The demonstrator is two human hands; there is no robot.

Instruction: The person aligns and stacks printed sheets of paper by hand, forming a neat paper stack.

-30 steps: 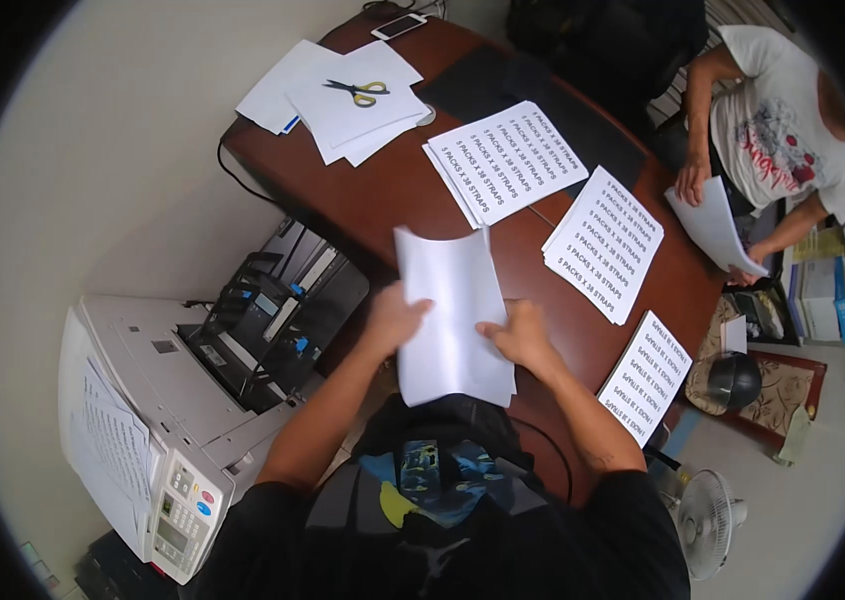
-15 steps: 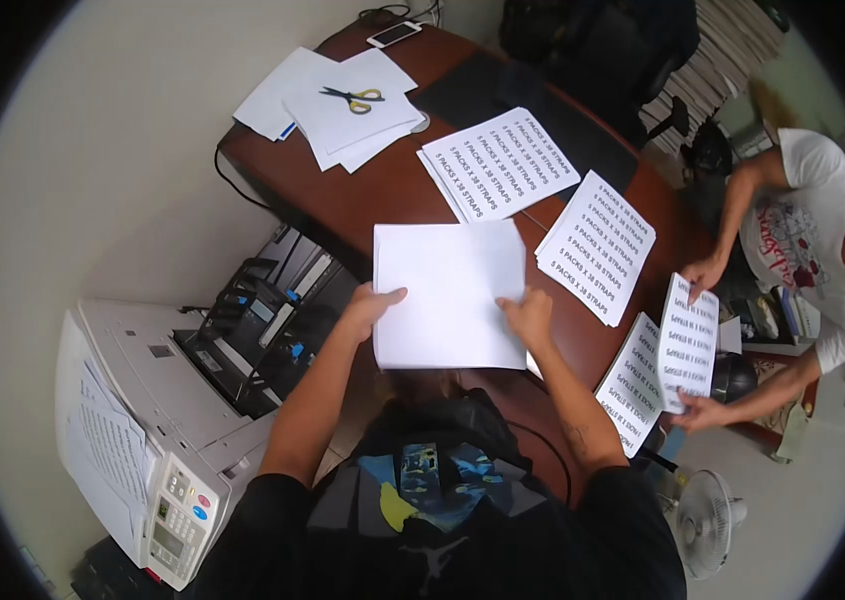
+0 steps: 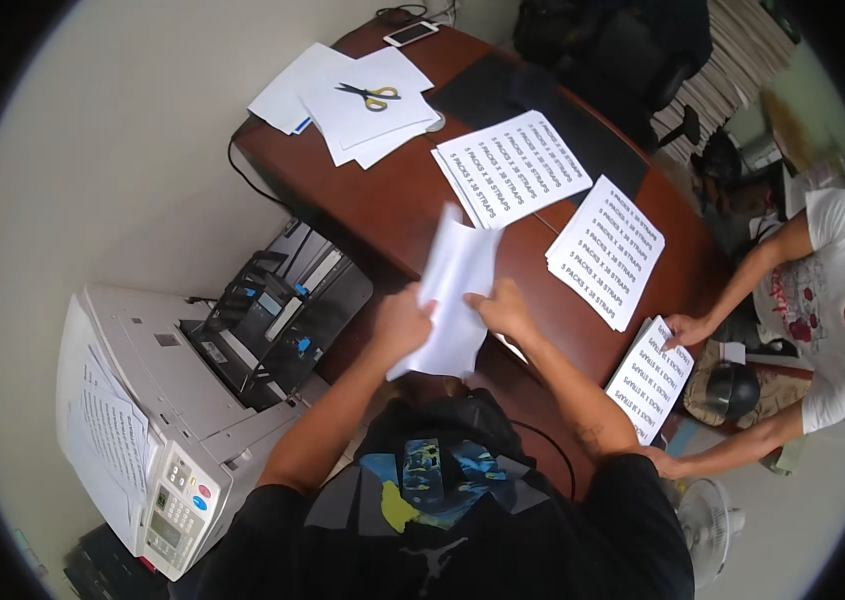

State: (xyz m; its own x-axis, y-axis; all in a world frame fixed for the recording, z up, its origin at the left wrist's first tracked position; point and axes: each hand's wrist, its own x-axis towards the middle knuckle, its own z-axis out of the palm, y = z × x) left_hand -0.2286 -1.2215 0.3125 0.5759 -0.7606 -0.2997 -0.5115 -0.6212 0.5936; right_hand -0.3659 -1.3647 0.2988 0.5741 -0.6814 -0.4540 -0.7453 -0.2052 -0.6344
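Observation:
Between my two hands a stack of blank white paper point(image 3: 455, 285) is bent into a curve, held in front of my chest near the desk edge. My left hand point(image 3: 403, 322) is closed on its left side, thumb on top. Gripping the right side, my right hand point(image 3: 505, 308) also has its thumb over the paper. Just beyond lie a pile of printed sheets point(image 3: 518, 170) reading "5 PACKS X 38 STRAPS" and a second printed pile point(image 3: 608, 252) to its right.
Left of me stands a printer point(image 3: 208, 370) with its side unit open. Scissors point(image 3: 370, 96) rest on loose white sheets point(image 3: 343, 130), near a phone point(image 3: 411, 34). At right, a co-worker's hands hold a printed stack point(image 3: 651, 375) at the desk edge; a fan point(image 3: 708, 530) stands below.
The paper stack, flat before, is now bent, and my hands have come closer together. The co-worker's printed stack has come down onto the other sheets at the desk edge.

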